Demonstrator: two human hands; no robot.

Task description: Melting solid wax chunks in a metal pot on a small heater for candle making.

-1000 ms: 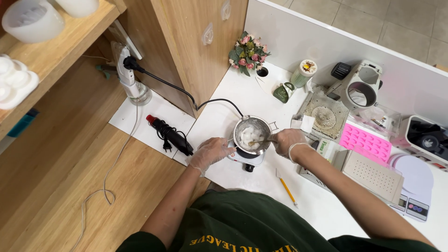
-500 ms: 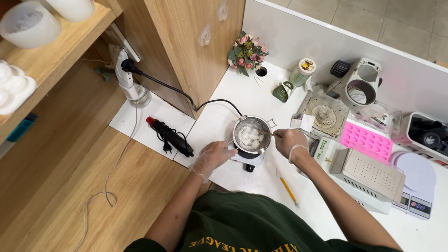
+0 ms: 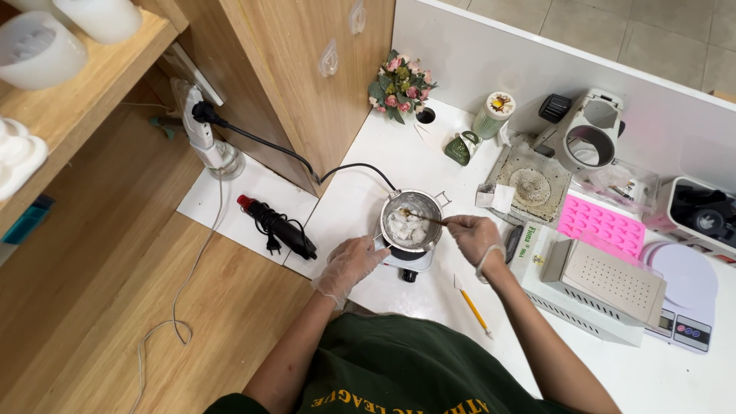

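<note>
A small metal pot (image 3: 412,220) with white chunks inside sits on a little electric hot plate (image 3: 408,263) on the white table (image 3: 360,192). My gloved left hand (image 3: 351,264) rests against the pot's left side, at the hot plate. A thin stick (image 3: 420,217) reaches into the pot, pinched in my gloved right hand (image 3: 473,234), which is just right of the rim.
A yellow pencil (image 3: 473,307) lies in front of the pot. A black heat gun (image 3: 276,225) lies to the left. To the right are a pink mould (image 3: 600,224), a white perforated box (image 3: 606,285), a scale (image 3: 678,287) and a tray (image 3: 529,184). Flowers (image 3: 400,86) stand at the back.
The stick's tip has shifted inside the pot as my right hand moved a little. My left hand has slid slightly along the pot's left side.
</note>
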